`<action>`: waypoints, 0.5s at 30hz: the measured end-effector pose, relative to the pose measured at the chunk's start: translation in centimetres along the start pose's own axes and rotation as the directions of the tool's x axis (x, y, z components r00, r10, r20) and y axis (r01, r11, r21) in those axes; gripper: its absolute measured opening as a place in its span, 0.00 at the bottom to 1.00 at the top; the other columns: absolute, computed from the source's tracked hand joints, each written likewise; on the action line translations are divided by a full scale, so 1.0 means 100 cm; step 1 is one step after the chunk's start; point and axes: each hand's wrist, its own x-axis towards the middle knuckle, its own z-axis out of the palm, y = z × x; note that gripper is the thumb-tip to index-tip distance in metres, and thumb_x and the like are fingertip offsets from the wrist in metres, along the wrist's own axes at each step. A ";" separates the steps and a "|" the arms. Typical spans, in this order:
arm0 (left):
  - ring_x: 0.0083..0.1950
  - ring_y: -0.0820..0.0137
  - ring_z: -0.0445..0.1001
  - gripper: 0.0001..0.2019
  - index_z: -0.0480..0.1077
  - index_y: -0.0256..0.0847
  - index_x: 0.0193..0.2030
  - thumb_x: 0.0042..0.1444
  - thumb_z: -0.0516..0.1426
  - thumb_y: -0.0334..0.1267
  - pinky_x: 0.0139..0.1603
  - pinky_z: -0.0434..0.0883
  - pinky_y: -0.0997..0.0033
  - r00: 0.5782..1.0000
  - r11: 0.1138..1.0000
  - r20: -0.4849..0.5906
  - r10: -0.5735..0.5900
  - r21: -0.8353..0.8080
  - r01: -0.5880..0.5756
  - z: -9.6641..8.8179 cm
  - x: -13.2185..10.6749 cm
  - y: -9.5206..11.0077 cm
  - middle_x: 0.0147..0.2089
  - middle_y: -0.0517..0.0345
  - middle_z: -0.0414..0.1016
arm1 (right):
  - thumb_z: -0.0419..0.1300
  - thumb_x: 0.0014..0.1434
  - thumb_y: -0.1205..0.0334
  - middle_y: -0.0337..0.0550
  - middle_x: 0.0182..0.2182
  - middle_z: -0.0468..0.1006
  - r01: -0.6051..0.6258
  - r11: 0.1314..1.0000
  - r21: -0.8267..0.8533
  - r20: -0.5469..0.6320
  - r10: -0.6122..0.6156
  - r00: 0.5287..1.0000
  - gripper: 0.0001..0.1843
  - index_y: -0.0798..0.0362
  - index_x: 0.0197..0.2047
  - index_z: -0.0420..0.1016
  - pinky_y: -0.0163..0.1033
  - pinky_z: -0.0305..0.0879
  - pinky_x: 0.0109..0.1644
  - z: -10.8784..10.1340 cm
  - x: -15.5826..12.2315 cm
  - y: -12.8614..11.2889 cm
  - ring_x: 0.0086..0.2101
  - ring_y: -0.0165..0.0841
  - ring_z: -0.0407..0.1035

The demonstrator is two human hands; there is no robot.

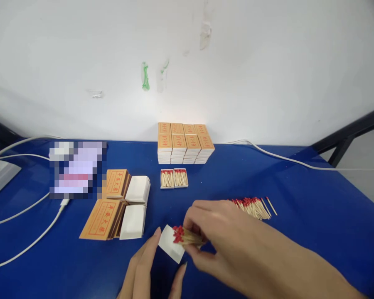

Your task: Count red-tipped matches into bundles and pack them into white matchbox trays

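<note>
My left hand (149, 270) pinches a small white matchbox tray (171, 246) between thumb and fingers, low in the middle. My right hand (218, 241) grips a bundle of red-tipped matches (183, 236), their heads lying over the tray. A loose pile of matches (254, 207) lies on the blue table (299, 216) just behind my right hand. Two filled open trays (173, 178) sit side by side further back.
A block of stacked closed matchboxes (184, 143) stands by the white wall. Left of centre lie orange sleeves (107, 207) and empty white trays (135, 203) in piles. White cables (28, 245) run over the left side, and another cable (283, 158) runs at the back right.
</note>
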 end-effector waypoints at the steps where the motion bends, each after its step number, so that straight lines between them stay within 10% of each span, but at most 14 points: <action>1: 0.45 0.65 0.87 0.16 0.78 0.42 0.57 0.73 0.61 0.51 0.45 0.88 0.59 1.000 1.000 -0.002 -0.007 -0.014 0.007 0.007 0.000 -0.003 0.47 0.51 0.87 | 0.67 0.62 0.73 0.35 0.32 0.78 0.043 0.999 -0.020 0.019 -0.043 0.999 0.12 0.50 0.31 0.71 0.37 0.59 0.30 0.003 0.001 -0.004 0.30 0.29 0.71; 7: 0.43 0.58 0.90 0.12 0.80 0.50 0.52 0.72 0.60 0.52 0.45 0.91 0.55 0.998 0.997 -0.031 -0.049 -0.064 0.047 0.027 -0.002 -0.011 0.36 0.59 0.88 | 0.67 0.60 0.73 0.40 0.32 0.80 0.276 0.927 -0.254 0.122 -0.252 0.960 0.07 0.51 0.33 0.77 0.42 0.57 0.29 0.020 0.018 -0.013 0.29 0.33 0.72; 15: 0.42 0.64 0.88 0.09 0.81 0.48 0.51 0.70 0.64 0.47 0.45 0.89 0.61 0.998 0.998 -0.052 -0.047 -0.048 0.045 -0.005 -0.001 0.012 0.40 0.58 0.88 | 0.75 0.51 0.69 0.41 0.26 0.76 0.403 0.838 -0.367 0.255 -0.325 0.911 0.10 0.51 0.31 0.78 0.46 0.52 0.23 0.025 0.026 -0.020 0.28 0.39 0.70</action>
